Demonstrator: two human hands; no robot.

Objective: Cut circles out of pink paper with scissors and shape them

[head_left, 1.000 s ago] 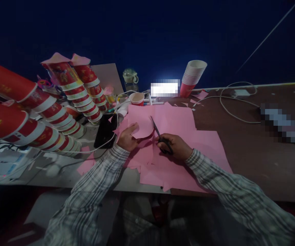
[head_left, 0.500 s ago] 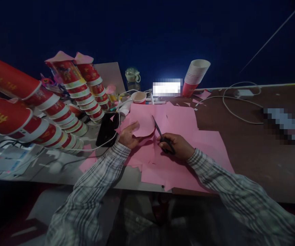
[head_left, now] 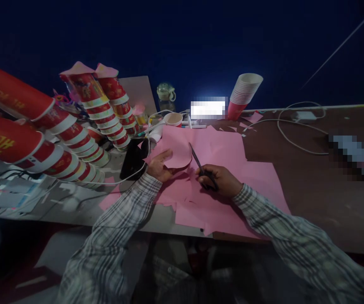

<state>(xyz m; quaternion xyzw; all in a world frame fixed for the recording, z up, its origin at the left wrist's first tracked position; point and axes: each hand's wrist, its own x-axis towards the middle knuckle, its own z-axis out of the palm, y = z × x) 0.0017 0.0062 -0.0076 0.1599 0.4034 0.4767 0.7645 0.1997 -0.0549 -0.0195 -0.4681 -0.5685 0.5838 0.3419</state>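
Note:
My left hand (head_left: 159, 167) is closed on a piece of pink paper (head_left: 177, 147) with a rounded lower right edge, thumb on top. In my right hand (head_left: 220, 179) is a pair of dark scissors (head_left: 198, 158), fingers wrapped round the handles. The blades point up and left, at the right edge of the held paper. Whether they are parted I cannot tell. Beneath both hands lie large pink sheets (head_left: 259, 185), overlapping on the table.
Tall stacks of red and white paper cups (head_left: 88, 95) lean at the left. A black phone (head_left: 133, 158) and white cable lie beside my left hand. Behind are an open cup (head_left: 173, 119), a bottle (head_left: 166, 95) and a cup stack (head_left: 245, 95). Paper scraps (head_left: 254, 117) lie at the back.
The whole view has shifted slightly to the right. The held paper has turned a little against the scissors; both hands keep their grips.

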